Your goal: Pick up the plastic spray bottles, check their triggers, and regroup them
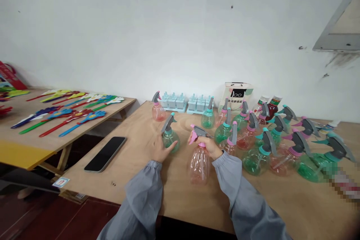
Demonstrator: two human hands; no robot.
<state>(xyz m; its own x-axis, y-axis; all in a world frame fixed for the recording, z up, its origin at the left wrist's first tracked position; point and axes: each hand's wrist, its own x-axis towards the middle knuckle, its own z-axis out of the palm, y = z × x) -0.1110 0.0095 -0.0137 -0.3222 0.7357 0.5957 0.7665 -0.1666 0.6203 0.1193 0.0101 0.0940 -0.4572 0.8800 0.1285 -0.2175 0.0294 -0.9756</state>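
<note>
A wooden table (126, 180) with a smooth tan top fills the middle and lower right of the frame, set close to a white wall (168, 26). A dark red floor (98, 217) shows at lower left, and a second table (30, 152) at left bears colourful hand-shaped clappers (73, 118). A phone (105, 154) lies left of centre.

Just below the frame's centre, the right hand (212, 147) is clamped around the neck of a pink spray bottle (198, 167). Its long axis runs nearly upright, the clear body at the bottom, and its nozzle points to the upper left. Whether its base touches the wood cannot be told.

Left of it, the left hand (159, 149) curves against a green spray bottle (172, 140), thumb across the front; with the other fingers partly hidden, whether it grips cannot be told. This bottle is upright as well, its nozzle toward the wall. More spray bottles (255, 161) crowd the right side.
</note>
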